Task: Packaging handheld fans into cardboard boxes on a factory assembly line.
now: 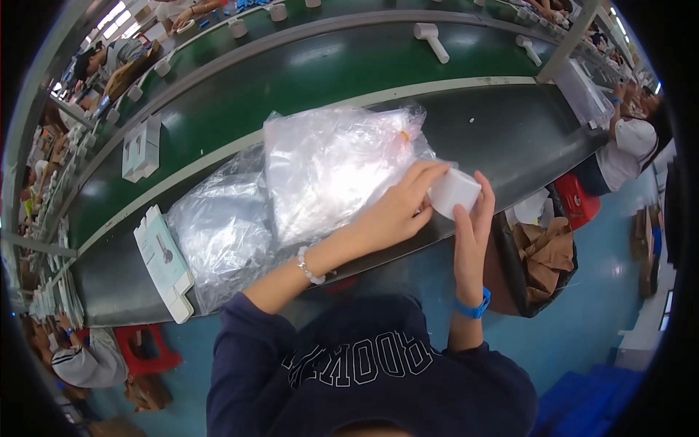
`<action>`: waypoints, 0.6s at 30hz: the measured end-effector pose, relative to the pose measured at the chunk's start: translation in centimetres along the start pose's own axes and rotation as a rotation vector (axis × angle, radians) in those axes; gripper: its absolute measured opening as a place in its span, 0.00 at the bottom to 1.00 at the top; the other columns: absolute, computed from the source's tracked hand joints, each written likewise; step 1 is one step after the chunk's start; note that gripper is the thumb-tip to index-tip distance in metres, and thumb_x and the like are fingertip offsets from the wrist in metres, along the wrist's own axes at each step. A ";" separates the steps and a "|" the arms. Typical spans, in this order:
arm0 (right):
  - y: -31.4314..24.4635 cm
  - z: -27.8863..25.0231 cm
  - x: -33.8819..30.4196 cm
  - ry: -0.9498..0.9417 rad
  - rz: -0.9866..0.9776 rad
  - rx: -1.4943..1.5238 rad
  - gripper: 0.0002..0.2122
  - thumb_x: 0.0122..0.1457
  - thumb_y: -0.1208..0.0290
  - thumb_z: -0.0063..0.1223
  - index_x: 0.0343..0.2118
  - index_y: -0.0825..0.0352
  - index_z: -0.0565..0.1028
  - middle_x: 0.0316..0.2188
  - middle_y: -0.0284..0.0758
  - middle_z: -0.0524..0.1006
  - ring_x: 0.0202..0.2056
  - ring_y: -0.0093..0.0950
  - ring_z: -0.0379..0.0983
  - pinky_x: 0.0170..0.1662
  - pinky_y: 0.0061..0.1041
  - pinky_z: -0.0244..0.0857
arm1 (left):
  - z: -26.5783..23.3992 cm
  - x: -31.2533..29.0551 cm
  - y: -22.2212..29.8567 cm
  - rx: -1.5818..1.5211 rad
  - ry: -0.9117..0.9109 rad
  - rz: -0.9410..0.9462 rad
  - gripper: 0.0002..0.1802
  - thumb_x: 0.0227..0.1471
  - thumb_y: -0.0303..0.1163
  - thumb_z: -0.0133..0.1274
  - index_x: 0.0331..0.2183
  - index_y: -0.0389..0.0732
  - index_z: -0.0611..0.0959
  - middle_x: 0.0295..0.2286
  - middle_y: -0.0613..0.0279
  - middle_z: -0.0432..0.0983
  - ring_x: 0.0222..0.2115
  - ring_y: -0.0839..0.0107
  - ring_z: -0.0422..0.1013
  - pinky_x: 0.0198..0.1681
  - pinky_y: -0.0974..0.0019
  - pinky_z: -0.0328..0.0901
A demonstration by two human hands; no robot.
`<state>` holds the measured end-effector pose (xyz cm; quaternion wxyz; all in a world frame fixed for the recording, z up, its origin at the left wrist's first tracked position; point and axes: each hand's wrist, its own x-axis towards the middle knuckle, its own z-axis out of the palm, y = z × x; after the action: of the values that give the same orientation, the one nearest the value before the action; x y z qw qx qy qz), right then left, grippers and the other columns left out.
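Currently, a small white box-shaped piece (456,192) is held up between a person's two bare hands, over the near edge of a long dark desk (502,120). The right hand (473,226) has its fingers clamped on the piece's right side, thumb on the near face and the other fingers along the far edge. The left hand (408,207) meets it from the left, fingertips touching its upper left edge and thumb curled close by; whether these fingers grip or only steady it, I cannot tell. As for progress, the handling appears to be partway through: the piece is in hand and not set down, and no bag or carton shows around it. Just beside the left hand lies a big shiny heap of clear plastic bags (328,167), with an orange tie (405,136) near its far right corner. A second heap of clear bags (226,222) lies left of it, and beside that a stack of pale printed cartons (164,262) that looks folded flat, not made up. Beyond, on a green conveyor belt (240,87), a white dryer-shaped item (435,44) lies well apart from the hands, and a printed white carton (142,149) rests farther left. Whether either is finished cannot be told.
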<state>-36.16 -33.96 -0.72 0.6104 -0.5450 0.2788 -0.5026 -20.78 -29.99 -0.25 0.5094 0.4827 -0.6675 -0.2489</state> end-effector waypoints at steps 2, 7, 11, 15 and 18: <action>-0.8 0.7 0.2 -0.091 -0.035 -0.149 0.30 0.54 0.81 0.49 0.61 0.68 0.52 0.53 0.41 0.61 0.55 0.29 0.59 0.57 0.28 0.55 | -1.3 -0.5 0.5 -0.036 -0.026 -0.022 0.34 0.43 0.14 0.51 0.55 0.36 0.65 0.49 0.53 0.59 0.29 0.73 0.71 0.36 0.70 0.67; -0.9 2.6 0.1 -0.059 -0.299 -0.580 0.28 0.47 0.79 0.59 0.54 0.65 0.68 0.43 0.35 0.68 0.41 0.26 0.64 0.45 0.24 0.60 | -3.7 -2.1 -0.1 -0.117 0.020 0.020 0.36 0.44 0.14 0.51 0.57 0.37 0.64 0.50 0.54 0.58 0.30 0.75 0.71 0.35 0.71 0.68; -1.7 3.9 1.2 -0.049 -0.232 -0.584 0.30 0.45 0.79 0.60 0.56 0.63 0.68 0.39 0.33 0.73 0.39 0.22 0.65 0.42 0.22 0.60 | -4.5 -2.0 -0.1 -0.056 0.047 0.142 0.36 0.45 0.15 0.51 0.58 0.41 0.65 0.52 0.54 0.57 0.28 0.75 0.70 0.33 0.72 0.68; -1.3 7.3 2.2 -0.038 -0.283 -0.633 0.28 0.47 0.77 0.61 0.55 0.60 0.70 0.40 0.34 0.71 0.39 0.25 0.66 0.42 0.24 0.60 | -6.1 -1.7 0.0 0.018 0.090 0.108 0.36 0.45 0.15 0.51 0.57 0.42 0.66 0.52 0.56 0.58 0.28 0.74 0.70 0.33 0.72 0.67; -1.2 10.2 2.2 0.038 -0.360 -0.876 0.27 0.49 0.74 0.61 0.55 0.59 0.70 0.41 0.37 0.67 0.42 0.30 0.64 0.45 0.26 0.59 | -7.5 -1.9 0.3 0.072 0.152 0.166 0.35 0.45 0.16 0.52 0.57 0.41 0.66 0.52 0.57 0.58 0.29 0.76 0.71 0.33 0.73 0.67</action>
<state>-26.77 -31.91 3.43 0.2211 -0.7814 0.3771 -0.4453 -13.99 -26.99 1.84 0.5598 0.4611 -0.6732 -0.1442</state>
